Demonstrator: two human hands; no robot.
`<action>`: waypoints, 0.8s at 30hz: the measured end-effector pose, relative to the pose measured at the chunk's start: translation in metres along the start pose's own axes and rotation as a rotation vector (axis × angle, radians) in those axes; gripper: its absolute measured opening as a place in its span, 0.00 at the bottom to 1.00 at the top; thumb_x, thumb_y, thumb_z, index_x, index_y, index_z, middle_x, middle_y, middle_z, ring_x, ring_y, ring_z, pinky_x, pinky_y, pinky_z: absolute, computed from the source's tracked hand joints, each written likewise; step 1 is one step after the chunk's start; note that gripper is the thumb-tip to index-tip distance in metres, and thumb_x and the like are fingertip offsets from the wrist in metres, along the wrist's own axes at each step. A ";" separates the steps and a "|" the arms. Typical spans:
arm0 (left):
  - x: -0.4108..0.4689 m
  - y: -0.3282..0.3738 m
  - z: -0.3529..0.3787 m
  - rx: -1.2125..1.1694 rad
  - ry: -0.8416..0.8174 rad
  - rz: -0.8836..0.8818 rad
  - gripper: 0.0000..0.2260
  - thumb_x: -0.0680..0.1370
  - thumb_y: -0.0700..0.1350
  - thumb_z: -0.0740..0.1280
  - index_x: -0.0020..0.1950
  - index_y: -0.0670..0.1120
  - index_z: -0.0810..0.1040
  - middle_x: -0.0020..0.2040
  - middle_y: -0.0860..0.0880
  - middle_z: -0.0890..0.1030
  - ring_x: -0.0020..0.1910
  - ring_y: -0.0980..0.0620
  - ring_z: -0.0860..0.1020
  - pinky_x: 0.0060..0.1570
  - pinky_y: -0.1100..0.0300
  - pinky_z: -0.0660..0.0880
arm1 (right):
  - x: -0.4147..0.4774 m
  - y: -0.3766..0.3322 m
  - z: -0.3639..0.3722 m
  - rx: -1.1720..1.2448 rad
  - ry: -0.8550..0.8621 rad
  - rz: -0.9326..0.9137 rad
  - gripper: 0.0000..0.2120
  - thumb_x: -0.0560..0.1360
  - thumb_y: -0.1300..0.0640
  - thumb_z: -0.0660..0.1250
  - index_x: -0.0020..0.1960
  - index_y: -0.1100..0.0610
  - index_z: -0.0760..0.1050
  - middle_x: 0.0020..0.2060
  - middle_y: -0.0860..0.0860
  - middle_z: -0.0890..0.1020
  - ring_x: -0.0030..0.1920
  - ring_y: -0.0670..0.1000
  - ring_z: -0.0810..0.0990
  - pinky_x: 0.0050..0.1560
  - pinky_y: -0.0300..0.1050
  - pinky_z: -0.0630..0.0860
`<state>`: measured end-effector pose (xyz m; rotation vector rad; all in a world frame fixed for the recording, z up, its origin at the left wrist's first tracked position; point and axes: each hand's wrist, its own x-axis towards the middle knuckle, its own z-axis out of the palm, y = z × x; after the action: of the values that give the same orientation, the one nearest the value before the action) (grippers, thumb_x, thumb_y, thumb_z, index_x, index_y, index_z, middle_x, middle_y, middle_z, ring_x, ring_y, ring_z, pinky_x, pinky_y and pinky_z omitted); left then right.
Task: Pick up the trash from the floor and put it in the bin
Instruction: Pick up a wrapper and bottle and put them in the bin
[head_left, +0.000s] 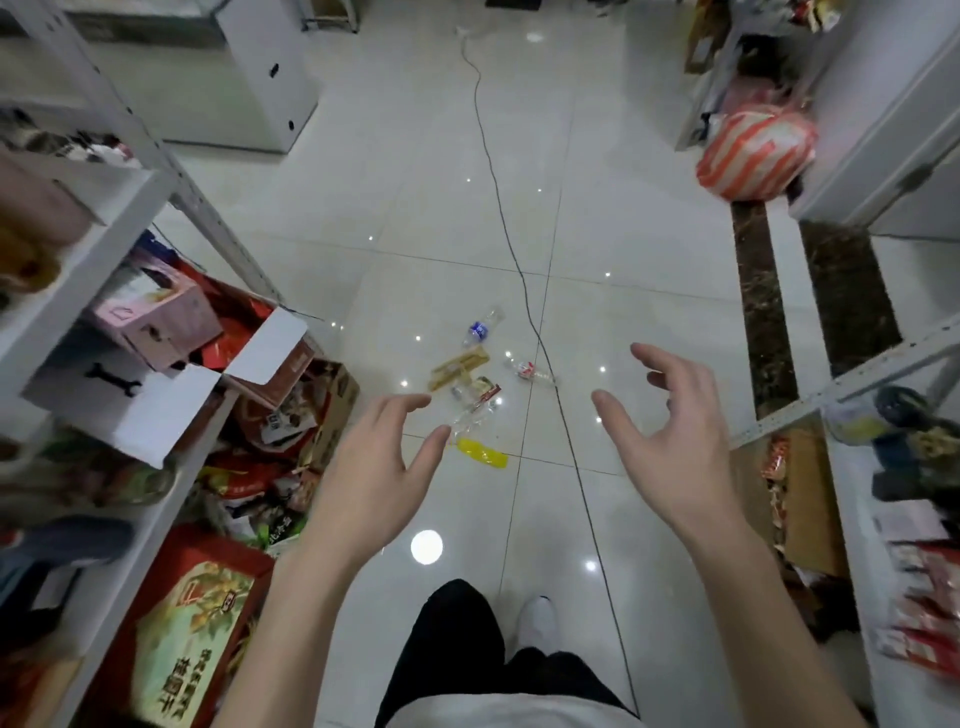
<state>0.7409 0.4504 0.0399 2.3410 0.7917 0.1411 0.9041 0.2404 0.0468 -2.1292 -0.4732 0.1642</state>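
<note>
Spread and empty: left hand (374, 467), right hand (670, 441) — blue-labelled bottle (482, 328) lies diagonally, neck perhaps near-left.

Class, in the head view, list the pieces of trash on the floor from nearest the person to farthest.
yellow wrapper → clear crumpled plastic → tan wrapper → blue-labelled bottle. The red-labelled bottle lies level with the tan wrapper, so it is left out.

blue-label btl (482, 328) | red-label btl (530, 371) | tan wrapper (460, 368) | yellow wrapper (483, 453) | all lying clustered on floor (441, 208)
</note>
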 end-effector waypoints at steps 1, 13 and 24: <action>0.013 -0.008 -0.001 0.015 0.005 -0.024 0.20 0.80 0.60 0.60 0.70 0.55 0.70 0.66 0.58 0.72 0.64 0.57 0.72 0.63 0.53 0.72 | 0.016 0.000 0.008 -0.004 -0.017 -0.005 0.24 0.75 0.50 0.73 0.70 0.46 0.71 0.62 0.43 0.71 0.65 0.45 0.72 0.67 0.41 0.67; 0.238 -0.080 -0.003 0.021 -0.042 -0.091 0.21 0.80 0.59 0.61 0.70 0.51 0.71 0.66 0.53 0.74 0.66 0.53 0.72 0.65 0.52 0.71 | 0.212 -0.005 0.123 -0.068 -0.045 0.013 0.24 0.75 0.48 0.73 0.69 0.46 0.71 0.63 0.44 0.72 0.66 0.48 0.73 0.68 0.54 0.72; 0.414 -0.122 0.046 0.008 -0.136 -0.117 0.20 0.80 0.57 0.63 0.68 0.50 0.73 0.65 0.51 0.75 0.62 0.51 0.75 0.61 0.53 0.72 | 0.335 0.045 0.215 -0.107 -0.077 0.142 0.24 0.76 0.49 0.73 0.70 0.46 0.71 0.63 0.44 0.71 0.66 0.48 0.73 0.68 0.50 0.71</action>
<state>1.0291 0.7372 -0.1134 2.2771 0.8601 -0.0712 1.1605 0.5153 -0.0921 -2.2685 -0.3825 0.3087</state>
